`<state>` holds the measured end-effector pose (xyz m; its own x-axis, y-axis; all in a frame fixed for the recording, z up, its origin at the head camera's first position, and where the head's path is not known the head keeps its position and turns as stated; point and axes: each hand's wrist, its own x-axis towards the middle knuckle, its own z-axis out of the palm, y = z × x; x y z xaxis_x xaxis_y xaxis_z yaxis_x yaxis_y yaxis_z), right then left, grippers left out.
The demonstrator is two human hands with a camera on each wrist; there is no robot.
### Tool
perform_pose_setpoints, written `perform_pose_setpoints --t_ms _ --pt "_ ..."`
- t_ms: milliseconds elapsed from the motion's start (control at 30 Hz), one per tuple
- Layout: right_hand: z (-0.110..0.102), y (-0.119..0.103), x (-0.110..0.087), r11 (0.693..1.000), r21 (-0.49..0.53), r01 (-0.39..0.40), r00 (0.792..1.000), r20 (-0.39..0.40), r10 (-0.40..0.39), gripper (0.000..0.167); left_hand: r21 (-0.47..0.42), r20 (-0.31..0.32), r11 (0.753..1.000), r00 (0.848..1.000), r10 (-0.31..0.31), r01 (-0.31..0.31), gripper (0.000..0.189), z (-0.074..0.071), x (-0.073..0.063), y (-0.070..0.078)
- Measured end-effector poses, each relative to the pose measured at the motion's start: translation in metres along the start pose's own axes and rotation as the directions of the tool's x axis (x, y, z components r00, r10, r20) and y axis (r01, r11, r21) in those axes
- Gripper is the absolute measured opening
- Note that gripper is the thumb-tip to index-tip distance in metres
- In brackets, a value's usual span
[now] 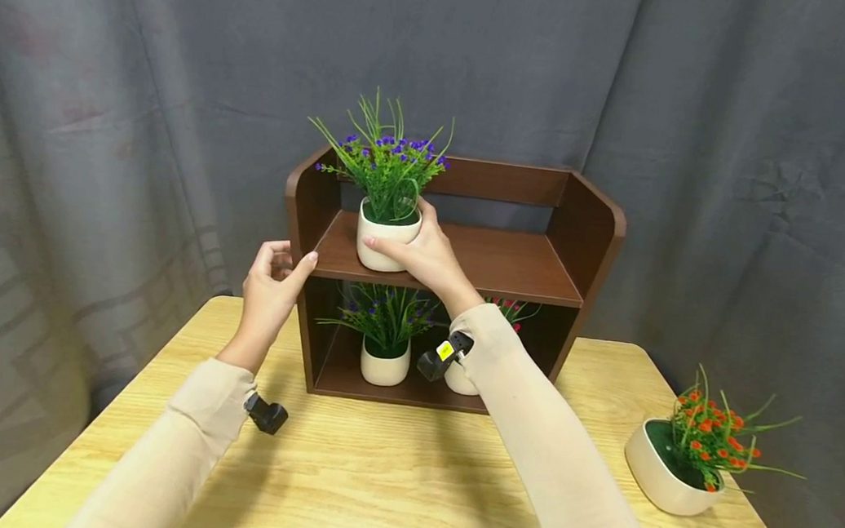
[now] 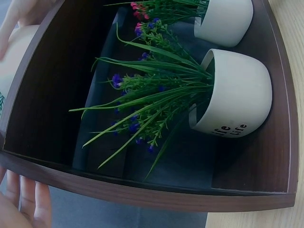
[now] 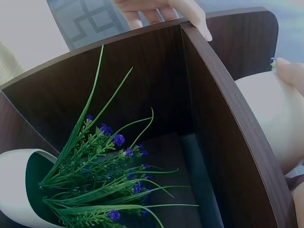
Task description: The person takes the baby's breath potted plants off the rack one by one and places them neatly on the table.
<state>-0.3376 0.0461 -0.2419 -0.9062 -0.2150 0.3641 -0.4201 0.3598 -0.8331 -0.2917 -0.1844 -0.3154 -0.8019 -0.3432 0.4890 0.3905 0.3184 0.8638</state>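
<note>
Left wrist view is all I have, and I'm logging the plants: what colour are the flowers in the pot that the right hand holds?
Observer: The right hand holds a white pot with purple flowers.
Operator: Any plant outside the shelf unit?
Observer: Yes, an orange-flowered potted plant on the table, to the right of the shelf unit.
Operator: What runs across the back of the upper level?
Observer: A dark brown rail.
</note>
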Motion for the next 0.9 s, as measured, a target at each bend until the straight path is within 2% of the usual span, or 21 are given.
perform_pose_setpoints --t_ms 167,533,900 --pt "0.0 0.0 0.0 1.0 -0.005 0.022 1.0 -0.002 -0.022 0.112 0.003 -0.004 1.0 1.0 0.004 -0.004 0.046 0.0 0.001 -0.001" --pt "-0.003 0.0 -0.005 1.0 0.015 0.009 1.0 0.016 -0.009 0.111 0.003 -0.003 1.0 1.0 0.014 -0.014 0.043 0.003 -0.001 -0.001" --pt "-0.01 -0.004 -0.022 1.0 0.02 -0.024 1.0 0.015 0.023 0.114 -0.002 0.009 1.0 1.0 0.015 -0.015 0.045 0.006 -0.001 0.001"
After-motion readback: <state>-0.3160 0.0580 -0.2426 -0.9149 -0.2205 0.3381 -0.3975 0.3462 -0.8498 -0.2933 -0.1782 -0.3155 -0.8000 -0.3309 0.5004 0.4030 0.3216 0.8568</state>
